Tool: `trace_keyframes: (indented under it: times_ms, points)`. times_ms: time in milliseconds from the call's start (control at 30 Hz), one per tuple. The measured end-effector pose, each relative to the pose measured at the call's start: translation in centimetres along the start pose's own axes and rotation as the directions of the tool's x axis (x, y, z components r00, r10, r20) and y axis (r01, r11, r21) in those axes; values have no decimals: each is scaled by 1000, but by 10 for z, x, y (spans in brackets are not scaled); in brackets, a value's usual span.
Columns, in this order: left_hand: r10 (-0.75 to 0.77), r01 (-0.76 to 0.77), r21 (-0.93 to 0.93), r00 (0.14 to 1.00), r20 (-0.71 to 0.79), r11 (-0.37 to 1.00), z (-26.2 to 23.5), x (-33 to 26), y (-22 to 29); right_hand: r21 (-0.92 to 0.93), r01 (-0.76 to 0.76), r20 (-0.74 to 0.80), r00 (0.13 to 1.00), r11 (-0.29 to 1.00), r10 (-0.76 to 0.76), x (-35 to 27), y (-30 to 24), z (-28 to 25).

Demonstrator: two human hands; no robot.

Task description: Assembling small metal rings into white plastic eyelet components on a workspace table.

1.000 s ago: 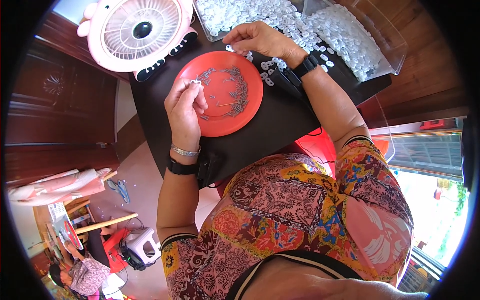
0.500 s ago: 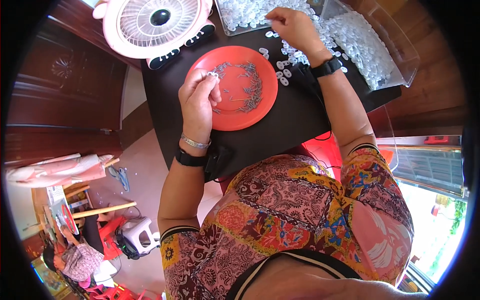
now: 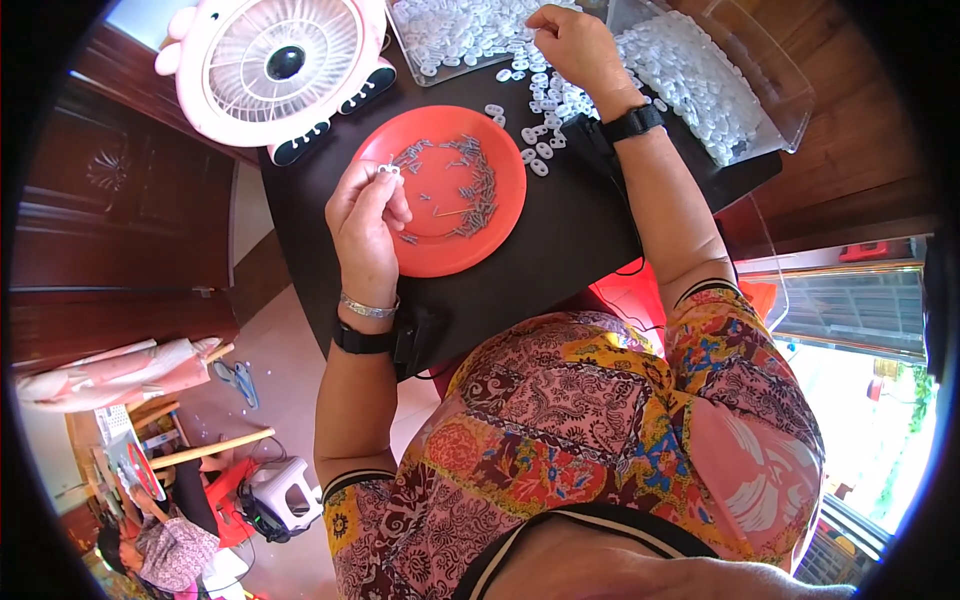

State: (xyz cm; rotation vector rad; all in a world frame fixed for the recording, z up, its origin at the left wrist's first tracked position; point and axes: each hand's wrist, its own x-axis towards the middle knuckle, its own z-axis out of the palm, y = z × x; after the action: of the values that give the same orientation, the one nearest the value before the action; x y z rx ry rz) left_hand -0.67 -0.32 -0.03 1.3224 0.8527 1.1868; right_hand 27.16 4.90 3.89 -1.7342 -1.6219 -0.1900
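My left hand [image 3: 368,215] is over the left part of an orange-red plate [image 3: 508,185]. Thumb and fingers pinch a small white plastic piece with two holes [image 3: 390,171]; a thin grey tip seems to stick up from it. On the plate lie many small grey screws [image 3: 482,190], mostly in a curved band at the right, and a thin yellowish stick [image 3: 460,211]. My right hand [image 3: 580,48] is at the far side, fingers curled down beside a clear tray of white two-hole pieces [image 3: 450,35]. Whatever its fingertips hold is hidden.
A pink fan [image 3: 285,62] stands at the far left of the black table [image 3: 560,235]. Loose white pieces [image 3: 540,150] lie right of the plate. A second clear bin of white pieces [image 3: 690,85] is at far right. A person sits at lower left.
The view has shifted, moving the table scene leftward. My right hand has moved slightly right and away along the tray. My left hand keeps its pinch over the plate.
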Motion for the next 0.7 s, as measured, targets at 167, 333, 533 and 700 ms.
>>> trace_keyframes:
  times_ms: [167,333,533,700]
  points:
    - [-5,5,8,1000,-1,1000,1,-1,2,21,124,-145,982,992,-120,7,32,16]
    - [-9,9,10,1000,-9,1000,1,-1,2,5,94,-159,983,996,-92,6,31,16]
    - [-4,4,4,1000,5,1000,1,0,0,-16,73,-90,993,997,-74,7,37,21]
    - [-7,7,0,1000,-3,1000,1,1,-1,-26,49,-11,999,998,-49,4,38,24]
